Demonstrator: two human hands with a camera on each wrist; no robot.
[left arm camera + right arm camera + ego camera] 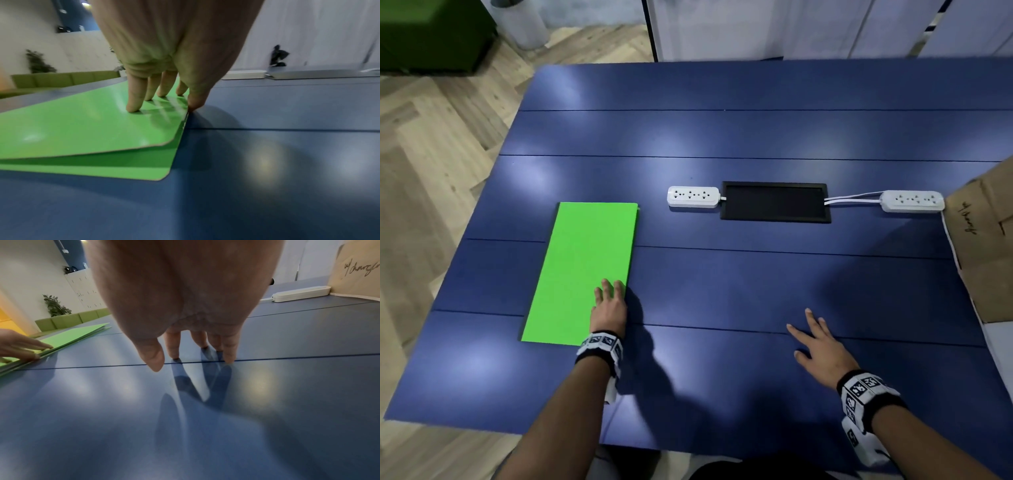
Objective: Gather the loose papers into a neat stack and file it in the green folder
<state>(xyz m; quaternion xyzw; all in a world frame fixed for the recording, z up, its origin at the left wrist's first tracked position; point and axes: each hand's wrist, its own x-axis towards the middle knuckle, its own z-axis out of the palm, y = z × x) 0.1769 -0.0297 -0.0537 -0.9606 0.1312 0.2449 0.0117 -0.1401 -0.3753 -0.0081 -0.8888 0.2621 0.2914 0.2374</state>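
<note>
The green folder [582,267] lies closed on the left part of the blue table [722,137]. My left hand [608,294] presses straight fingers [131,104] on its cover near the right edge, thumb at that edge. In the left wrist view the folder [82,129] has its cover lifted slightly at the near corner. My right hand [815,339] is open, fingers spread, fingertips [228,356] touching the bare tabletop well to the right of the folder [82,334]. It holds nothing. No loose papers show in any view.
Beyond my hands a black cable hatch [774,202] sits between two white power strips [693,197] [912,201]. A brown cardboard box [983,246] stands at the table's right edge. The table's left edge runs close beside the folder, with wooden floor beyond.
</note>
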